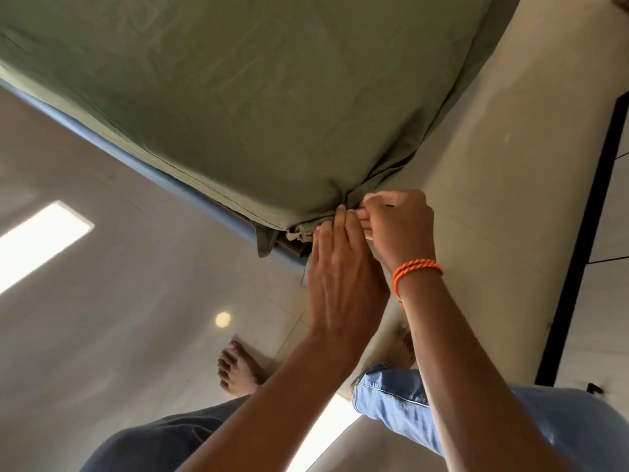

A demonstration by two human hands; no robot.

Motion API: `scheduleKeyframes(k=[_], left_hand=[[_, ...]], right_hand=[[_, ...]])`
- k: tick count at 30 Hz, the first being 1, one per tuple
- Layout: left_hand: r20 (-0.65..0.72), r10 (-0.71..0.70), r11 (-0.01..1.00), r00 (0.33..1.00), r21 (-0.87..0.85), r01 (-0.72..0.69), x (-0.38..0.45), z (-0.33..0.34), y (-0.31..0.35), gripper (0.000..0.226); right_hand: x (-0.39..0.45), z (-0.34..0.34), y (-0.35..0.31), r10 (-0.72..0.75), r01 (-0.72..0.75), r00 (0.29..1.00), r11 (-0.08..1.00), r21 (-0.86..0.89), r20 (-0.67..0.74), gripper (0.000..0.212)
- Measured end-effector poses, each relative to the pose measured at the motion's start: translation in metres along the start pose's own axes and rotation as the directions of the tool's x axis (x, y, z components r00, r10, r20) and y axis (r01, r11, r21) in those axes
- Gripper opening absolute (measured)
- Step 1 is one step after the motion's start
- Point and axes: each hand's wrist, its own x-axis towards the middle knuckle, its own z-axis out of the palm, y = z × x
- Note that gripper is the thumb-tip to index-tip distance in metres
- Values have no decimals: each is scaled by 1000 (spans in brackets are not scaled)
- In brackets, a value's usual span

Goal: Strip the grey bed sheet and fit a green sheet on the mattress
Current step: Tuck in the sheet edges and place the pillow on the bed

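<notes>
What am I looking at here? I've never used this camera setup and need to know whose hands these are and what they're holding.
One camera, worn on the person's head, looks down past their arms. There is no machine, only two bare hands at the corner of a bed. The green sheet covers the mattress. The left hand rests straight fingers on the bunched corner. The right hand, with an orange wrist cord, curls its fingers and seems to pinch the fabric there. Below are a blue bed edge, the tiled floor and a bare foot.

Plain green sheet [238, 80], blue bed edge [102, 137], orange wristband [417, 269].
</notes>
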Motion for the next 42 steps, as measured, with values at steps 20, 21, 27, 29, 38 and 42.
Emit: scheduleKeyframes(k=[20,21,27,29,38,42], left_hand=[[-11,-12,990,1000,140,13,22,-10,0,62],[1,-9,989,1000,149,9,23,-9,2,58],[-56,-72,997,996,12,73,34,-20,-13,41],[-95,-217,934,972,-310,178,35,-26,-31,41],[512,-767,-230,388,-783,578,54,-29,-49,20],[642,-716,-494,274,-744,451,72,-41,-63,16]], right_hand=[[36,-30,40,-548,768,619,273,-579,562,65],[36,-29,42,-515,763,625,242,-600,587,66],[31,-7,35,-487,699,681,211,-683,547,51],[27,-8,28,-493,679,706,269,-683,509,57],[9,20,31,-552,531,829,728,-434,89,34],[3,19,33,-553,544,829,767,-341,80,34]])
